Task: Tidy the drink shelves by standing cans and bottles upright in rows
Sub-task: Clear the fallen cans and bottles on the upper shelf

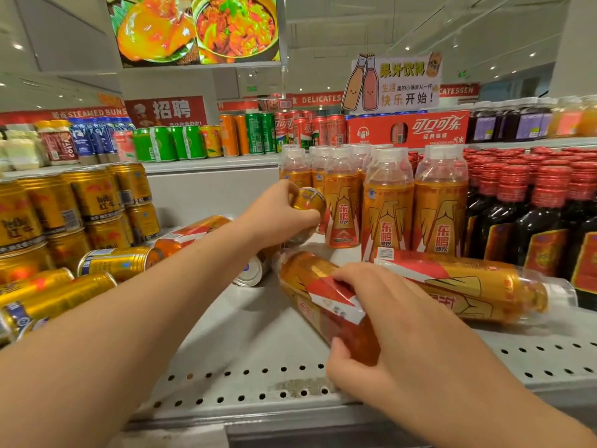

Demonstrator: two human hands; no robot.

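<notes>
Bottles (441,202) with 东鹏特饮 labels (444,236)

Left hand (277,211) stretched far forward, fingers curled; right hand (387,324) grips nearer.

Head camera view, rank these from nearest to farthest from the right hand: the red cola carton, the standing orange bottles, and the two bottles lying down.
1. Lying bottle under the right hand, gripped by it.
2. Second lying bottle, just to its right.
3. Standing orange bottles, in the row behind.
4. Red cola carton, on the upper shelf at the back.
</notes>
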